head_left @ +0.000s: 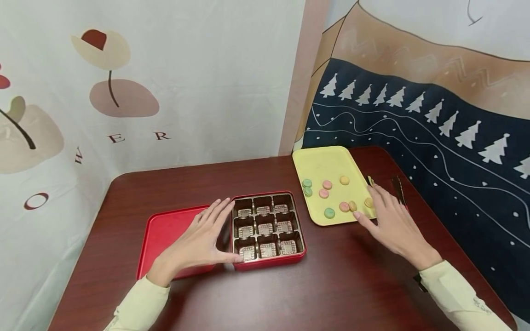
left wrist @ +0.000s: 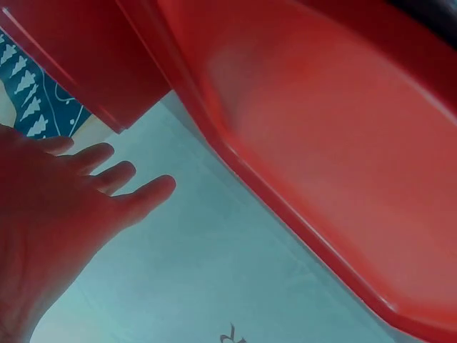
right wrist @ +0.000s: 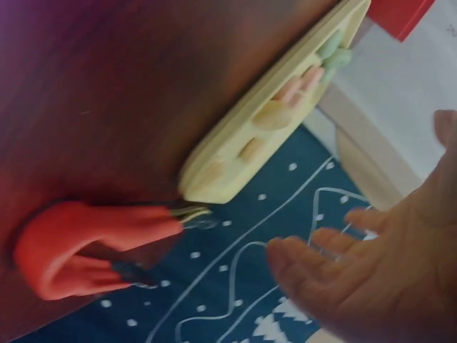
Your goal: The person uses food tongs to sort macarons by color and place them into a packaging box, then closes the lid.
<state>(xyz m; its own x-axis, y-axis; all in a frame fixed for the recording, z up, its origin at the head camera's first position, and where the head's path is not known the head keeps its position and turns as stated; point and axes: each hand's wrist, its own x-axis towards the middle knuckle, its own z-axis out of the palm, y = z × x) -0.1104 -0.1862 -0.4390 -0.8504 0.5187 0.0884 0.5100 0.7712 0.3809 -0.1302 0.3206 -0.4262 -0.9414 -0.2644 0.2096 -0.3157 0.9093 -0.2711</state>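
Note:
A red tin (head_left: 269, 262) with a brown nine-cell insert sits mid-table, its red lid (head_left: 165, 230) lying flat just to its left. My left hand (head_left: 198, 239) rests with straight fingers over the lid, thumb touching the tin's near left corner. In the left wrist view the left hand (left wrist: 64, 214) shows spread fingers beside the lid (left wrist: 343, 143). A yellow tray (head_left: 327, 161) holds several pastel macarons (head_left: 327, 185). My right hand (head_left: 391, 220) lies flat at the tray's near right corner, holding nothing. The right wrist view shows the right hand (right wrist: 357, 271) open near the tray (right wrist: 235, 164).
Red-handled tongs (right wrist: 93, 243) lie on the dark wooden table (head_left: 331, 285) right of the tray, their tips (head_left: 398, 188) visible beyond my right hand. Patterned cloth backdrops hang close behind the table on the left and right.

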